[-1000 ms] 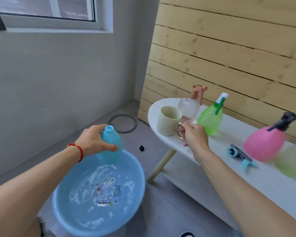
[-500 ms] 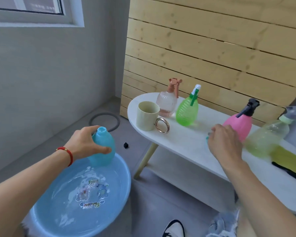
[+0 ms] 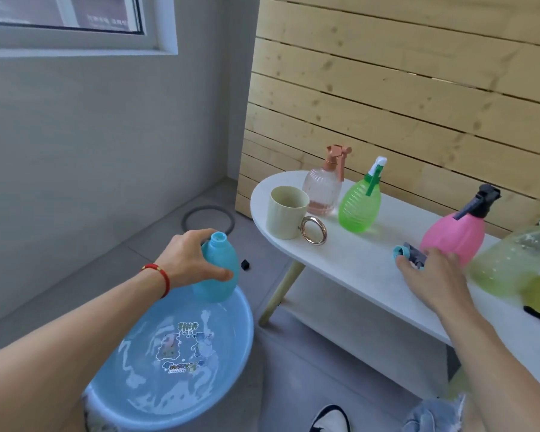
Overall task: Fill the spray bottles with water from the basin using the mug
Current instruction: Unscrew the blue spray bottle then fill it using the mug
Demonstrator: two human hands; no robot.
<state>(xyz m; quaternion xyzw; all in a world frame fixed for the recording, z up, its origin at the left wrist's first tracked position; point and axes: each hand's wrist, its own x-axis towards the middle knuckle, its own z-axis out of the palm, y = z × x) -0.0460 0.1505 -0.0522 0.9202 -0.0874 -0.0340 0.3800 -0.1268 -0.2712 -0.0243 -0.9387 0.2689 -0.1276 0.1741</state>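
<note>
At frame centre the left hand (image 3: 190, 260) grips an uncapped blue plastic bottle (image 3: 216, 269) above the round blue water basin (image 3: 169, 363), while the right hand (image 3: 434, 275) pinches a teal-and-grey spray head (image 3: 409, 255) on the white oval table (image 3: 349, 260).

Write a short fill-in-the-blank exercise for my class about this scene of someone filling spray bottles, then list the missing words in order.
1. The left hand holds the ____ bottle above the basin.
2. The mug on the table has a ____-shaped handle.
3. The right hand reaches the spray cap lying beside the ____ bottle.

Missing words: blue; ring; pink
</note>
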